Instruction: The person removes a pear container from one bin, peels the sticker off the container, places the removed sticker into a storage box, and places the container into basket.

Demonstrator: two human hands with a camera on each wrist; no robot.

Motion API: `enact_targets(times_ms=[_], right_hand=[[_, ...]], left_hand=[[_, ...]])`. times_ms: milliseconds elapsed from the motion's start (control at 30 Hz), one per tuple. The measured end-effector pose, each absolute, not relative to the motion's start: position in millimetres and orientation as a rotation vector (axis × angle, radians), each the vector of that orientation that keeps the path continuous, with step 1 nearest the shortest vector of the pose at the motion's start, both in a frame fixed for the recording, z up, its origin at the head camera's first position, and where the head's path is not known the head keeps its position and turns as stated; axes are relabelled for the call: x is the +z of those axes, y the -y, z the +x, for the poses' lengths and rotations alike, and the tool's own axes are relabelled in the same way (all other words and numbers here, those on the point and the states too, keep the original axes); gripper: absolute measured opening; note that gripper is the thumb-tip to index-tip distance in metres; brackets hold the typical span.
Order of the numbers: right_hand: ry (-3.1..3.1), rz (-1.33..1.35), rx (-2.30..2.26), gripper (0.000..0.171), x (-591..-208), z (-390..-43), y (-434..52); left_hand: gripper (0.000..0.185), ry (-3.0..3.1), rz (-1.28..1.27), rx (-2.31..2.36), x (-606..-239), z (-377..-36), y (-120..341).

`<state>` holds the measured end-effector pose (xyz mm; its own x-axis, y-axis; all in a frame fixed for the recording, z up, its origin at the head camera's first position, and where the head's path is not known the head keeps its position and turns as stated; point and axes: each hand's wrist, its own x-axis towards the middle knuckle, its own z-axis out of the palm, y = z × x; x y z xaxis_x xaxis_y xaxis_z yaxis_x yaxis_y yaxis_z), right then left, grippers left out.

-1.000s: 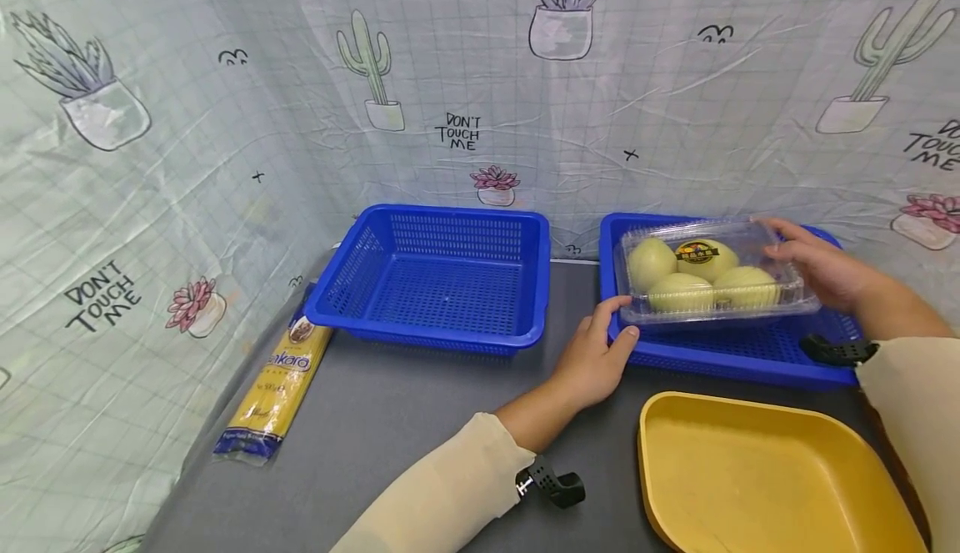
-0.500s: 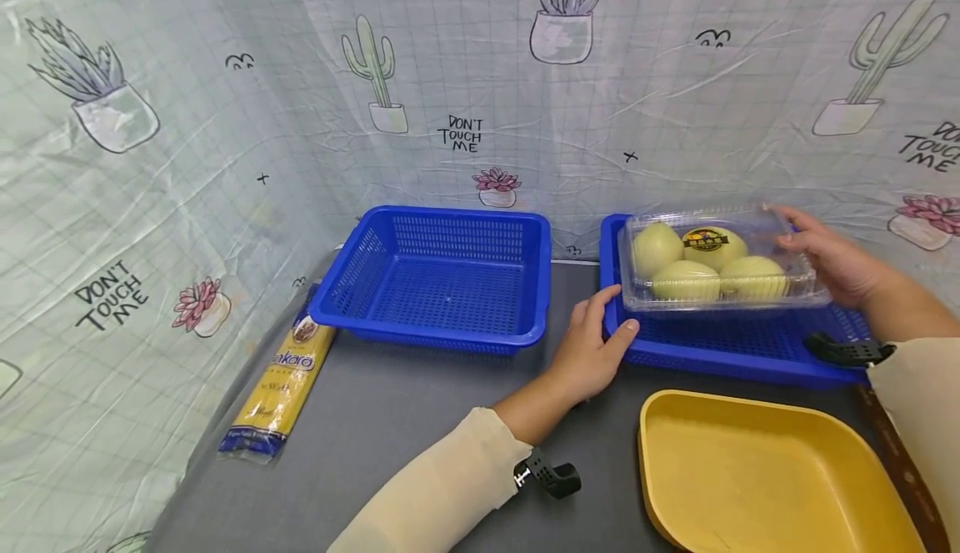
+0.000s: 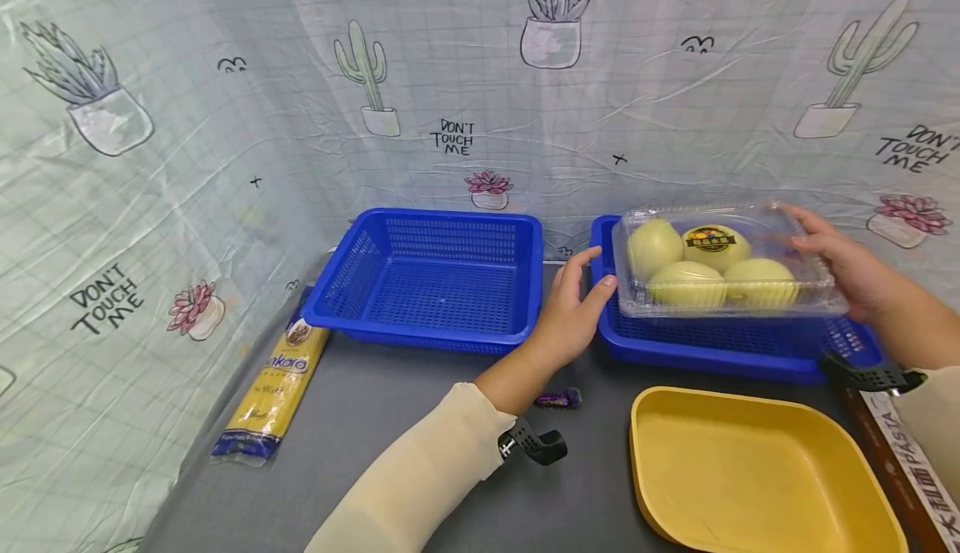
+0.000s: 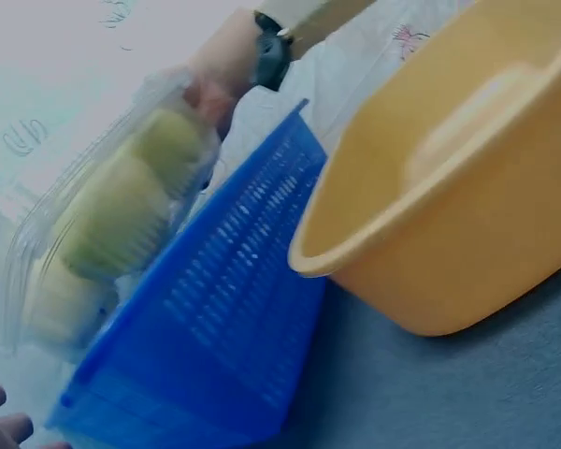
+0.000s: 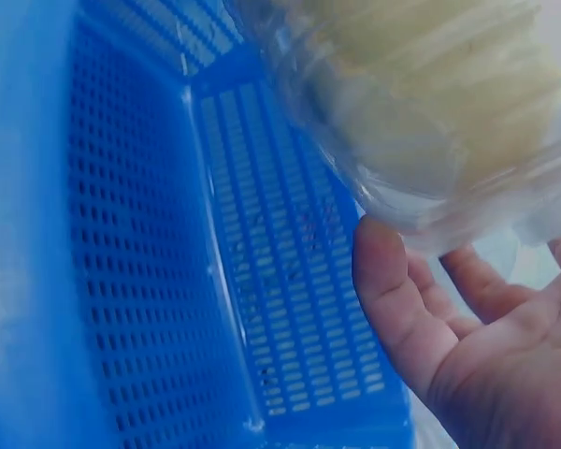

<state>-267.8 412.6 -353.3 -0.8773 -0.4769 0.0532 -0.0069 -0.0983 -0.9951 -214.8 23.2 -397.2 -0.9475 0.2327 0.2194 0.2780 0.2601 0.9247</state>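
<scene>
Shifted leftward and forward: left hand [image 3: 564, 319], fingers loosely extended, nothing held. Fruit box [image 3: 712, 268]: gripped by right hand [image 3: 855, 273], left of its fingers, over right-side blue basket [image 3: 697, 361]; load apparently borne one-handed.

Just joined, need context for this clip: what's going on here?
A person's right hand grips one end of a clear box of pale round fruits, holding it over the right blue basket. The left hand is open by that basket's left rim; whether it touches is unclear. The left blue basket stands apart, with a yellow packet beside it. A yellow tub sits nearer the person.
</scene>
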Motion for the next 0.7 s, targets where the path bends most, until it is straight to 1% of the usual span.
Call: enact_targets(times_ms=[200,300,467,600,700], right_hand=[[-1.626,-0.683,-2.066,0.059,-343,-253,-406],[-1.664,-0.647,-2.06,0.058,-340,-244,-402],[-1.947,-0.536,-1.999,0.053,-340,-228,-393],[-2.073,-0.497,-1.966,0.052,-341,-216,-383],[-1.978,-0.513,-2.022,0.053,-341,-206,-374]], left_hand=[[0.058,2.433,-0.51,-1.864,-385,-221,-18],[0.057,2.434,-0.512,-1.88,-379,-222,-14],[0.054,2.414,-0.524,-1.974,-369,-225,-7],[0.053,2.365,-0.545,-2.057,-360,-226,0],[0.053,2.348,-0.559,-2.084,-355,-227,4]])
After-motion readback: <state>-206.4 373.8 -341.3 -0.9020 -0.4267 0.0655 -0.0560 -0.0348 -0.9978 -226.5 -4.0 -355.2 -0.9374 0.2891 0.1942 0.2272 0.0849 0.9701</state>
